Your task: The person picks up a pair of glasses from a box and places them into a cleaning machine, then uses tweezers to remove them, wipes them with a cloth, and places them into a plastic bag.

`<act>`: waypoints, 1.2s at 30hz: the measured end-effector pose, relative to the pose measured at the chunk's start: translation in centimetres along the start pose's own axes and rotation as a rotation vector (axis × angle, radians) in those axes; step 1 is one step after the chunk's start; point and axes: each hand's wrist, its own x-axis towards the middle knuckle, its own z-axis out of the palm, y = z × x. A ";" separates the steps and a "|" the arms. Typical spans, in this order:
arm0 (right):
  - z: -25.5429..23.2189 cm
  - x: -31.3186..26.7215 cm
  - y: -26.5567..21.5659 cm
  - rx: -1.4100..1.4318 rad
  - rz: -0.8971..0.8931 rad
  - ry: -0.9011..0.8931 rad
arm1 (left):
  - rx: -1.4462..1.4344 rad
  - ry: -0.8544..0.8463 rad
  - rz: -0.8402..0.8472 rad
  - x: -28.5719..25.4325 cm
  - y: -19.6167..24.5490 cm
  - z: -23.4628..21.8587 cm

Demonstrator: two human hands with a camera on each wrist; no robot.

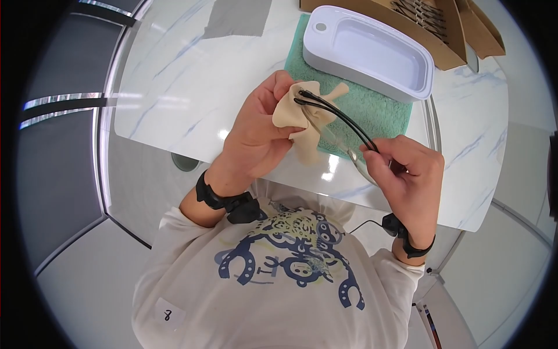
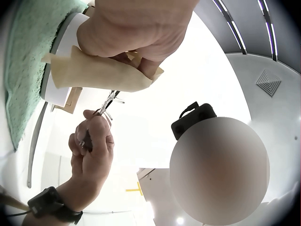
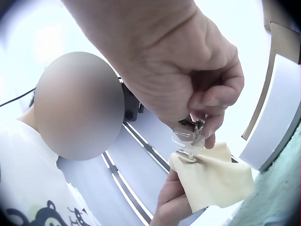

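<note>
A pair of glasses with dark temples is pinched at its right end by my right hand; the temple tips lie over the cream cloth. My left hand grips that cloth, which hangs in folds below the fingers. In the left wrist view, the left hand holds the cloth above the right hand. The right wrist view shows the right hand's fingers on the frame by a clear lens, with the cloth against the glasses. How much lens the cloth covers is hidden.
A white, tub-like device stands on a green towel beyond my hands. Behind it, a cardboard box holds several pairs of glasses. A grey sheet lies at the table's far side.
</note>
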 end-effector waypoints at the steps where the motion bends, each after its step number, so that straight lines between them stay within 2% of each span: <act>1: -0.1 -0.1 -0.1 0.008 0.023 -0.013 | 0.001 0.000 -0.001 -0.1 -0.1 0.3; 3: -0.3 -0.3 -0.2 0.040 0.052 -0.017 | 0.319 0.017 -0.060 -0.4 -0.2 1.2; 7: -0.5 -0.5 -0.2 0.097 0.077 -0.028 | 0.259 -0.080 -0.078 -0.5 -0.4 0.6; 9: -0.2 -0.4 -0.1 0.108 0.072 -0.028 | 0.059 0.146 -0.107 -0.1 0.4 1.9; 12: 0.1 -0.3 -0.1 0.118 0.060 -0.009 | -0.079 0.147 -0.107 0.1 0.0 1.9; 16: 0.1 -0.1 -0.8 0.132 0.085 0.044 | 0.119 0.024 -0.108 -0.5 -0.1 1.0; 18: 0.4 0.0 -0.9 0.113 0.075 0.052 | 0.159 0.127 -0.055 -0.6 -0.1 1.4; 22: 0.9 0.1 -0.9 0.031 0.032 0.077 | 0.229 0.161 0.022 -0.7 0.3 2.5; 24: 1.2 0.0 -1.0 0.026 0.030 0.090 | 0.412 0.252 0.198 -0.6 -0.2 3.3; 27: 1.2 0.0 -1.1 -0.018 0.007 0.105 | 0.538 0.268 0.256 -0.6 -0.8 3.4; 28: 1.2 0.1 -1.2 -0.060 -0.016 0.107 | 0.537 0.271 0.255 -0.5 -0.9 3.6; 30: 1.4 0.1 -0.8 -0.097 -0.033 0.108 | 0.471 0.356 0.127 -0.2 -0.8 3.9; 33: 1.7 -0.1 -0.8 -0.146 -0.078 0.075 | 0.467 0.405 0.035 0.3 -0.3 3.3; 36: 1.8 -0.3 -1.0 -0.194 -0.131 0.026 | 0.421 0.461 0.055 1.1 -0.2 2.5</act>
